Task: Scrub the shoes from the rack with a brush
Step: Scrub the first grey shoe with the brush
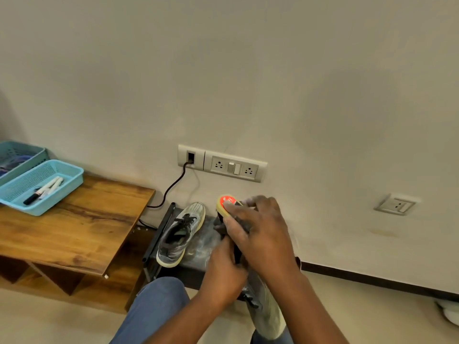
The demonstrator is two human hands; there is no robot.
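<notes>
Against a beige wall point(273, 70), a low black rack point(196, 265) holds one grey shoe point(180, 235). Your right hand point(258, 234) grips the yellow brush point(224, 203) over the other shoe point(265, 309), which your left hand point(223, 271) clasps above your lap.

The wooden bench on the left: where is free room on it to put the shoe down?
The wooden bench is bare from the blue basket to its right edge. The rack top is crowded: the other shoe lies there, and both hands work beside it.
</notes>
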